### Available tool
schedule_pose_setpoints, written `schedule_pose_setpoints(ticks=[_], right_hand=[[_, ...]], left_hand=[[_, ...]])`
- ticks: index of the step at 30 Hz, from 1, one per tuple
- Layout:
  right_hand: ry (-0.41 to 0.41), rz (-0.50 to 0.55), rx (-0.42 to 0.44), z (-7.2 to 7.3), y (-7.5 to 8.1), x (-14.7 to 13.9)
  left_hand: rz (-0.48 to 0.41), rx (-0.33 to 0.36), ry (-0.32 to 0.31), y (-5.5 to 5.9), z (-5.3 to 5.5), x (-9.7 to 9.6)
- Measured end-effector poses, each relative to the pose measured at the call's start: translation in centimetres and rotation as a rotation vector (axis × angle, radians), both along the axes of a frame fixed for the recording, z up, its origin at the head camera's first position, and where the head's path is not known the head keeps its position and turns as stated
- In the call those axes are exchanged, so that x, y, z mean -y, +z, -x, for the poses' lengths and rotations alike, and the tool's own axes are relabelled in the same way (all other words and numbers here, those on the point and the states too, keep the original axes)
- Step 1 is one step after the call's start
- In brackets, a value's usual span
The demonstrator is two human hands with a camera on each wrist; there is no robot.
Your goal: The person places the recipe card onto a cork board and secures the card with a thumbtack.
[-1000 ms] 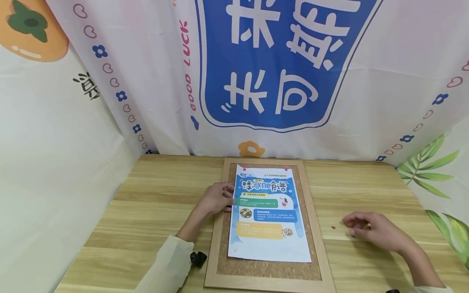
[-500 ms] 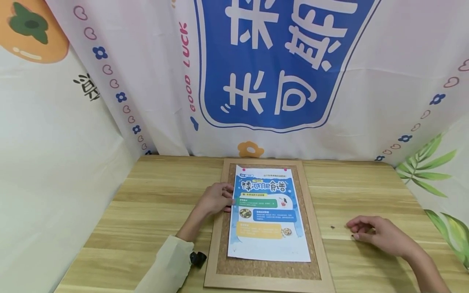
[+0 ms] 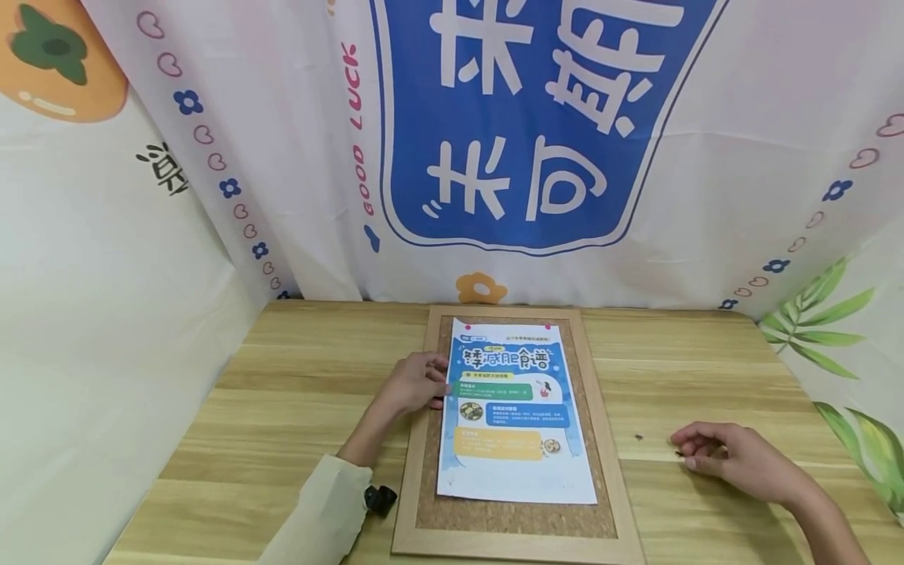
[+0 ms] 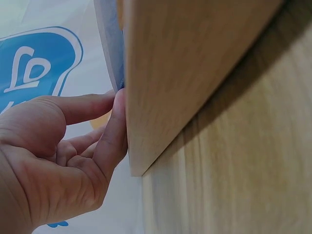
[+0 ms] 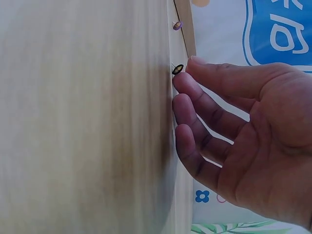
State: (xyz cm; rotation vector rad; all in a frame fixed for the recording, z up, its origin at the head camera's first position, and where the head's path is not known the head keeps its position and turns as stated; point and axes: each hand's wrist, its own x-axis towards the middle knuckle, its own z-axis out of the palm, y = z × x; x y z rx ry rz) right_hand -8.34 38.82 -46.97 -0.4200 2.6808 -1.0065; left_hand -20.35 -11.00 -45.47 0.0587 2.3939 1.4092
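Observation:
A printed blue-and-white poster (image 3: 519, 412) lies on a framed cork board (image 3: 519, 519), with pink thumbtacks (image 3: 547, 326) at its top corners. My left hand (image 3: 418, 381) pinches the poster's left edge; in the left wrist view its thumb and index fingertips (image 4: 118, 100) meet at the paper beside the frame. To the right of the board, my right hand (image 3: 738, 461) has loosely bent fingers, and its thumb and index tips stand either side of a dark-rimmed thumbtack (image 5: 178, 69) at the tabletop. Another thumbtack (image 5: 177, 25) lies farther off, nearer the board.
The wooden table (image 3: 304, 416) carries the board, which runs from near its back edge towards me. A white printed cloth (image 3: 311, 157) hangs behind the table, and more cloth (image 3: 113, 329) covers the left side.
My right hand has drawn a little to the right and towards me, uncovering more of the dark-rimmed thumbtack by its fingertips. The left hand stays at the poster's edge. The head view has shifted slightly.

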Motion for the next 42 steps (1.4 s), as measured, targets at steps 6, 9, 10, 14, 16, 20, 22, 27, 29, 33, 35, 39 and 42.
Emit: schedule_pose_setpoints(ticks=[6,9,10,14,16,20,22,27,29,33,35,39,42], right_hand=[[0.000,-0.002,0.020,-0.3,0.2,-0.1],[-0.005,-0.002,0.025,-0.4,0.2,-0.1],[-0.005,-0.002,0.020,-0.4,0.2,-0.1],[0.001,-0.004,-0.035,-0.3,-0.1,-0.1],[0.007,-0.003,-0.062,-0.1,-0.3,0.0],[0.024,0.008,-0.094,0.4,-0.6,0.1],[0.034,0.018,-0.099,0.6,-0.6,0.1],[0.059,0.039,-0.090,1.0,-0.5,0.6],[0.056,0.040,-0.073,1.3,-0.3,1.1],[0.056,0.053,-0.044,2.0,0.0,2.1],[0.066,0.061,-0.037,2.3,0.1,2.6],[0.073,0.065,-0.018,2.7,0.1,2.9],[0.071,0.057,-0.026,2.7,0.1,2.5]], left_hand=[[-0.022,0.001,0.007,0.0,0.0,0.1],[-0.034,0.001,0.009,0.0,0.0,0.0],[-0.034,0.001,0.009,0.0,0.0,0.0],[-0.032,0.001,0.009,0.0,0.0,0.0],[-0.034,0.002,0.008,0.0,0.0,0.1],[-0.037,0.004,0.006,-0.1,0.1,0.1],[-0.037,0.004,0.005,-0.2,0.1,0.1],[-0.032,0.007,0.008,-0.1,0.0,0.1],[-0.030,0.006,0.011,-0.1,0.0,0.1],[-0.034,0.011,0.015,0.0,0.0,0.1],[-0.036,0.013,0.013,0.1,0.0,0.1],[-0.038,0.009,0.006,0.1,-0.1,0.1],[-0.039,0.005,0.004,0.1,-0.1,0.1]])
